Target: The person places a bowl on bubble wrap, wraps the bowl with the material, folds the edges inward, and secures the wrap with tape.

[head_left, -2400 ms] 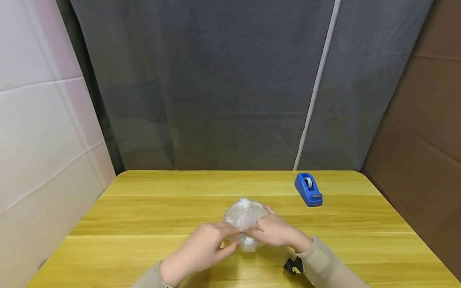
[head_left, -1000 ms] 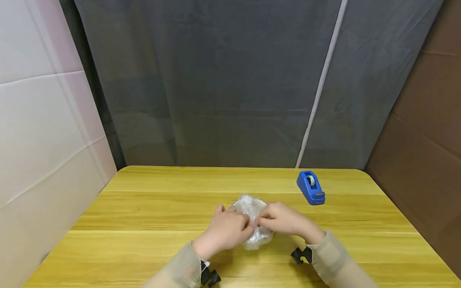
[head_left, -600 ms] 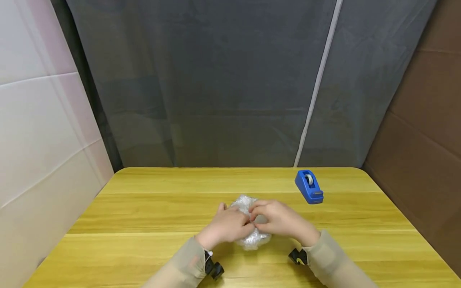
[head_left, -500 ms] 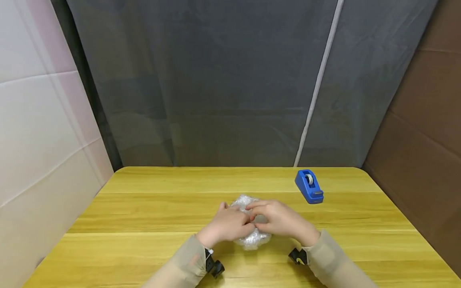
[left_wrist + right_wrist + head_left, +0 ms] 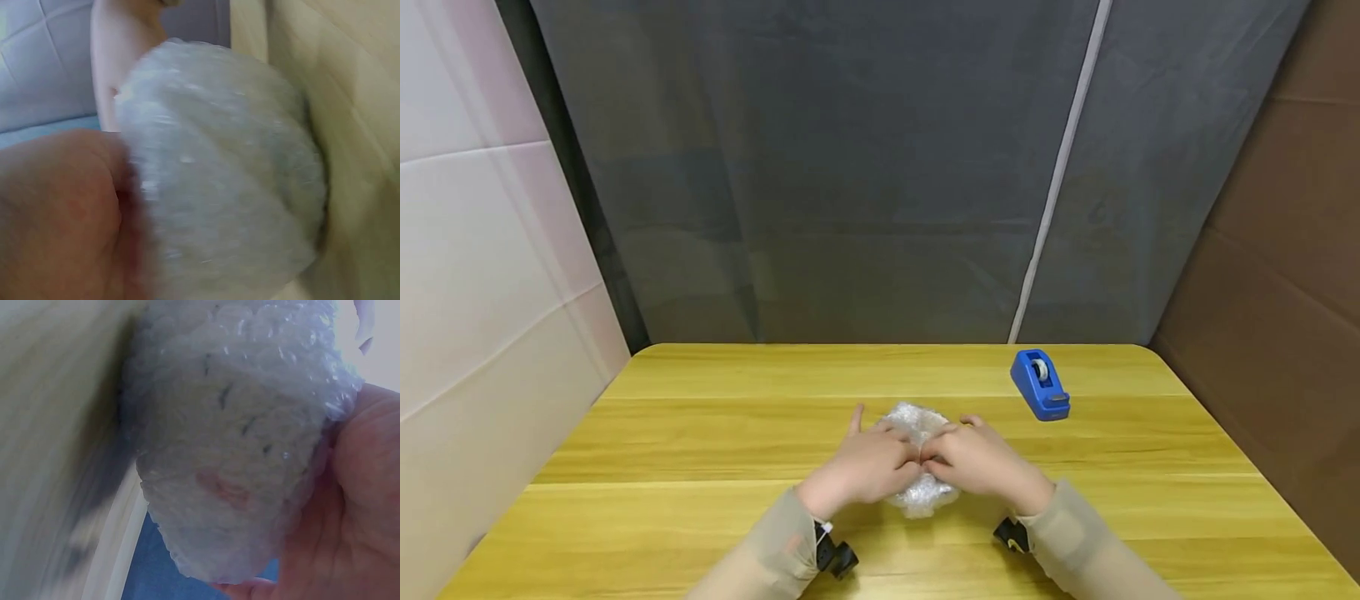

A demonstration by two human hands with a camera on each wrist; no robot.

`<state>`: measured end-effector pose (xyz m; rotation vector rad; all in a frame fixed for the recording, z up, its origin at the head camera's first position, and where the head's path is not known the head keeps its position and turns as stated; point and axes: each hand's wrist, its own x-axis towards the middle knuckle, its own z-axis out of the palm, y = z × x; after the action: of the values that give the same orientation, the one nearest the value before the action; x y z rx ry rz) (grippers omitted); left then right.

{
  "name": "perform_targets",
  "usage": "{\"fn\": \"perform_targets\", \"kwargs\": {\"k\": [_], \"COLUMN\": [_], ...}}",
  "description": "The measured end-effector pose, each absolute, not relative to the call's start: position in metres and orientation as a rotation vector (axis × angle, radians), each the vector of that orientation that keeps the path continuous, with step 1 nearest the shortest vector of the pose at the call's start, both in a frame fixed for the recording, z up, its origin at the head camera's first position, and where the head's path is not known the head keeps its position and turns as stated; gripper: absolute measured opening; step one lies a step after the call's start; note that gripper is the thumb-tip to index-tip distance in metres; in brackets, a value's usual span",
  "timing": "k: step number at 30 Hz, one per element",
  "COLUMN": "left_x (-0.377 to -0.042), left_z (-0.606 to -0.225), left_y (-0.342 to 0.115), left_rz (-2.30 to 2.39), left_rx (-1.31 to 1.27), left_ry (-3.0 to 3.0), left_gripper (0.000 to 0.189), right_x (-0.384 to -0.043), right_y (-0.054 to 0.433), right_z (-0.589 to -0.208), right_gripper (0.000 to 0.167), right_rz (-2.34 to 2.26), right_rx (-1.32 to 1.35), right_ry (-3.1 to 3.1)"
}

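A bundle of clear bubble wrap (image 5: 920, 498) sits on the wooden table, under both hands. Its contents cannot be made out. In the right wrist view, dark marks and a reddish patch show through the wrap (image 5: 225, 444). My left hand (image 5: 871, 462) lies over the bundle's left side, its thumb and forefinger pinching the wrap at the top, the little finger sticking out. From the right, my right hand (image 5: 979, 460) pinches the wrap at the same spot, so the fingertips of both hands nearly meet. The left wrist view shows the rounded, layered side of the wrap (image 5: 219, 169).
A blue tape dispenser (image 5: 1040, 385) with a roll of tape stands at the back right of the table (image 5: 700, 442). A grey curtain (image 5: 850, 167) hangs behind, with a white panel at left and a brown one at right. Black cameras sit on both wrists.
Earlier the left hand was lower left of the bundle; it came up over its left side. The right hand shifted from the bundle's right edge to the top, and its fingers drew together beside the left fingertips.
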<state>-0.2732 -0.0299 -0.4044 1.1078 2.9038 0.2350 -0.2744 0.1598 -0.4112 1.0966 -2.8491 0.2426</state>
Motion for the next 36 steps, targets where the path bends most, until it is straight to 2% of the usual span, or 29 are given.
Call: {"fn": "perform_targets", "kwargs": {"k": [7, 13, 15, 18, 21, 28, 36], "left_x": [-0.252, -0.228, -0.22, -0.213, -0.214, -0.232, -0.244], "left_z": [-0.396, -0.399, -0.399, -0.401, -0.403, -0.411, -0.408], "left_y": [-0.041, -0.035, -0.032, -0.031, -0.033, -0.039, -0.034], "left_rz": [0.165, 0.037, -0.003, -0.065, -0.074, 0.096, 0.051], "left_rx": [1.213, 1.438, 1.465, 1.419, 1.383, 1.388, 1.323], "left_ry": [3.005, 3.299, 3.294, 3.224, 3.16, 3.01, 2.899], "left_gripper": [0.034, 0.018, 0.024, 0.043, 0.052, 0.052, 0.047], "right_x": [-0.274, -0.272, -0.272, -0.272, -0.272, -0.274, -0.283], "right_y": [0.16, 0.162, 0.162, 0.161, 0.161, 0.161, 0.17], "right_z": [-0.412, -0.411, -0.411, -0.41, -0.41, -0.409, -0.402], "right_gripper": [0.017, 0.019, 0.019, 0.021, 0.024, 0.026, 0.018], "right_rz": [0.233, 0.238, 0.248, 0.249, 0.243, 0.321, 0.535], "right_rx": [1.05, 1.031, 1.029, 1.038, 1.059, 1.144, 1.206], "right_ry": [-2.886, -2.913, -2.921, -2.94, -2.958, -2.93, -2.753]}}
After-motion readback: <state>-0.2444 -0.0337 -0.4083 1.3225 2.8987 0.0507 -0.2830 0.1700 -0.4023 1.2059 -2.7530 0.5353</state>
